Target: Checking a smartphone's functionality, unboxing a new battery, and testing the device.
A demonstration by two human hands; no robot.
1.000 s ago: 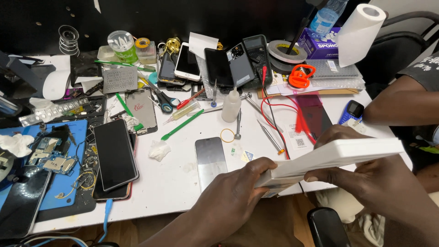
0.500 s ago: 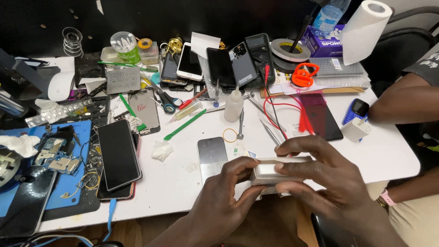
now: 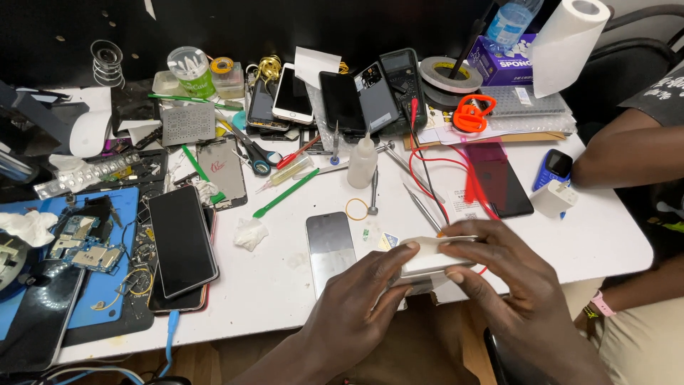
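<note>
1. Your left hand (image 3: 356,306) grips the left end of the white box (image 3: 431,257).
2. The box is held just above the near edge of the table (image 3: 285,278), beside a grey phone (image 3: 330,246).
3. Your right hand (image 3: 509,285) clamps its right end.

Bright, even light from above floods the white desk (image 3: 285,285), so shadows under the tools are short and soft, while the backdrop behind stays almost black. Glare sits on the dark phone screen (image 3: 182,239) and on the grey phone back (image 3: 329,242). The centre is sharp; the wide lens bows the desk's edges, and the hands (image 3: 434,299) nearest the camera look slightly soft.
</note>
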